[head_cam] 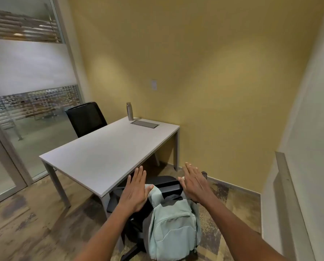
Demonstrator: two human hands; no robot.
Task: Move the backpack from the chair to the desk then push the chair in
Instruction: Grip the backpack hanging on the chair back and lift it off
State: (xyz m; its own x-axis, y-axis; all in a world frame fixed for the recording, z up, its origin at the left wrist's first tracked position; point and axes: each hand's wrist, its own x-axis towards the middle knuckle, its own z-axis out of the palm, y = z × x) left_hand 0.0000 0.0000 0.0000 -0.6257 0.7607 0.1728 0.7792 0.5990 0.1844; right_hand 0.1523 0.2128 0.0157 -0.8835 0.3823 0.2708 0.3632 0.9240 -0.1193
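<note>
A pale green backpack (173, 230) sits upright on a black office chair (166, 183) just in front of the grey desk (104, 155). My left hand (135, 191) hovers flat over the backpack's upper left corner, thumb near its top strap, fingers apart. My right hand (194, 182) is spread open above the chair's right side, just past the backpack's top. Neither hand grips anything. The chair's seat is mostly hidden under the backpack and my arms.
A metal water bottle (130, 111) and a flat dark panel (144, 124) sit at the desk's far end. A second black chair (85, 118) stands behind the desk by the glass partition. A yellow wall runs along the right, a white ledge (287, 194) at the near right.
</note>
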